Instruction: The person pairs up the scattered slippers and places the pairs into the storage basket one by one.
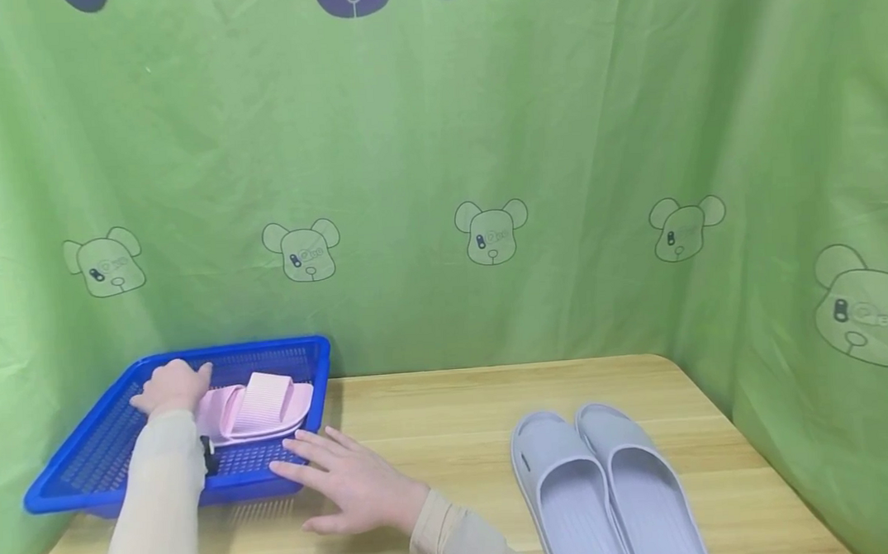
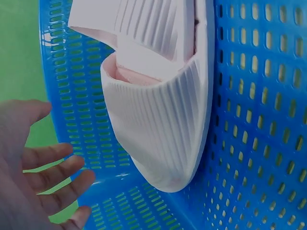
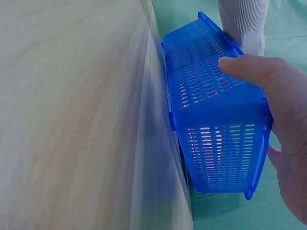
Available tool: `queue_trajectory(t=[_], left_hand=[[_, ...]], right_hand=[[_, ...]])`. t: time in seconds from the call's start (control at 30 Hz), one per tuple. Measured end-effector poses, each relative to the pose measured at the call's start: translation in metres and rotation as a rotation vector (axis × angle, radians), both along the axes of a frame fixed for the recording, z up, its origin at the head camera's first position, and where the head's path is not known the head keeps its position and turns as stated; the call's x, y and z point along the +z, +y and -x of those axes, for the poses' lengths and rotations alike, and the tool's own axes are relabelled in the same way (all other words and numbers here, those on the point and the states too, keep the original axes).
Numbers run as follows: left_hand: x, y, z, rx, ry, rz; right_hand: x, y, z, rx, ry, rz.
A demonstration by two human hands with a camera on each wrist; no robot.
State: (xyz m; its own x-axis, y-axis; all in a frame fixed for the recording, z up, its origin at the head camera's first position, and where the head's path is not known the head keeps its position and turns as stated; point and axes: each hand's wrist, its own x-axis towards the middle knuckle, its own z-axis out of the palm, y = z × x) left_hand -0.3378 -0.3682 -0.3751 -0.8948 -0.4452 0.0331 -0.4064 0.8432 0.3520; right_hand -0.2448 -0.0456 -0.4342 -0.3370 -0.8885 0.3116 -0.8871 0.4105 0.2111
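Note:
A pair of pink slippers with ribbed straps lies inside a blue plastic basket at the table's left. Over the basket's left part, beside the slippers, is my left hand. In the left wrist view its fingers are loosely spread and apart from the slippers, holding nothing. My right hand is at the basket's front right corner, fingers spread. Its thumb appears close to the basket's side in the right wrist view; whether it touches I cannot tell.
A pair of grey slippers lies side by side on the wooden table, at the right. Green curtain with bear-head prints hangs behind the table and along both sides.

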Motion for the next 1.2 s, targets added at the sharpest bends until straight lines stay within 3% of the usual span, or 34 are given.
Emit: queue_trajectory(t=[0.27,1.2], left_hand=[[0.007,-0.001,0.001,0.04,0.079,-0.013],[0.019,0.01,-0.004,0.076,0.274,-0.005]], right_hand=[[0.0,0.0,0.0,-0.007,0.006,-0.004],[0.004,0.001,-0.004,-0.035,0.005,-0.029]])
